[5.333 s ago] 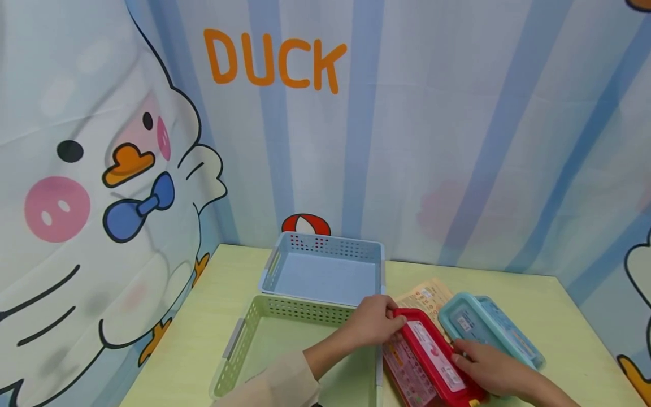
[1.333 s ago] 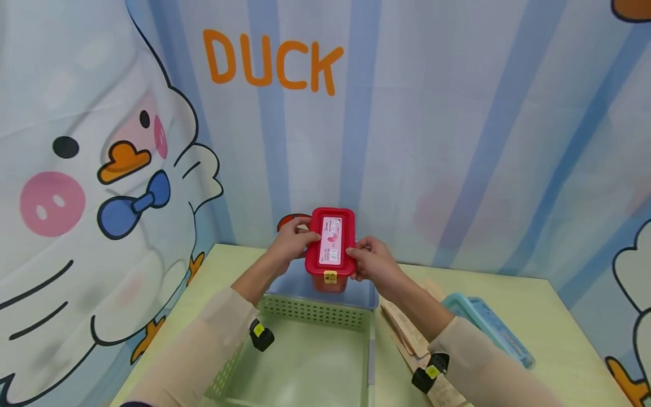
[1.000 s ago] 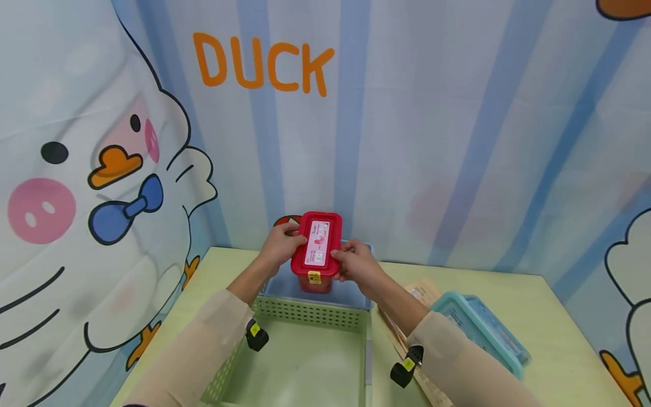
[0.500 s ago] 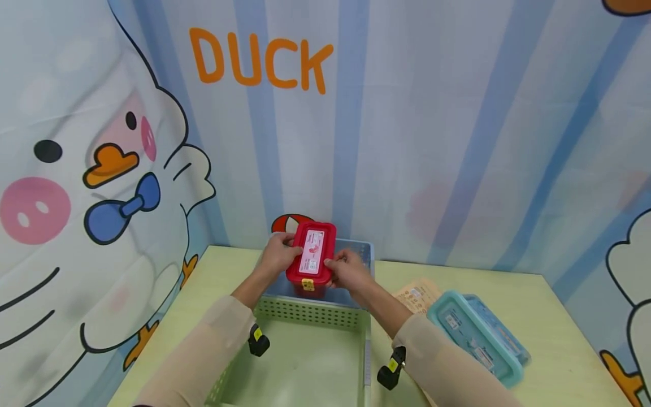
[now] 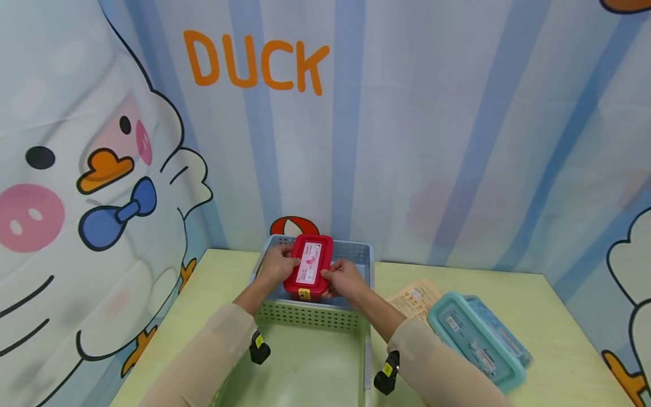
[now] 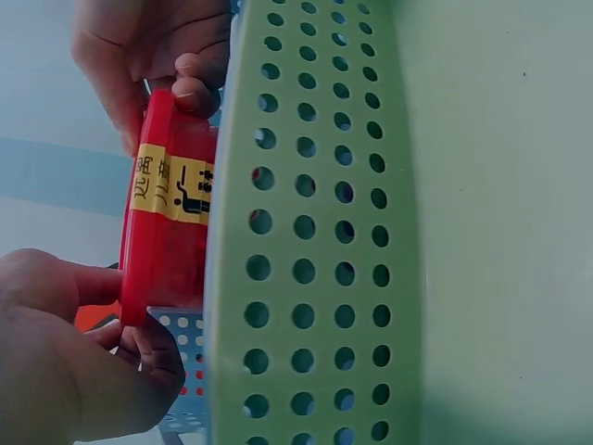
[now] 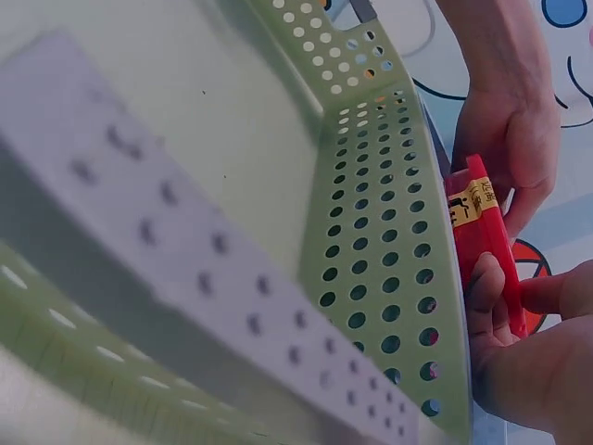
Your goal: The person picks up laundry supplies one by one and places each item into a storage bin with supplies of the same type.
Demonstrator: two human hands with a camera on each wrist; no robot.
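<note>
Left grip [image 5: 277, 264] and right grip [image 5: 346, 278] pinch the red box [image 6: 179, 264], pale label [image 5: 309, 263] (head view only) uppermost.

A printed tan sheet [image 5: 416, 298] lies near a teal-lidded box [image 5: 475, 342]; behind the table [image 5: 569, 356], a striped backdrop [image 5: 407, 141] reads DUCK.

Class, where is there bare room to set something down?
Free: the floor of the green perforated plastic basket, within its walls; the yellow tabletop behind and right of the teal rectangular plastic box. Crowded: the blue perforated plastic basket, where the left hand and right hand hold the red rectangular plastic box.
</note>
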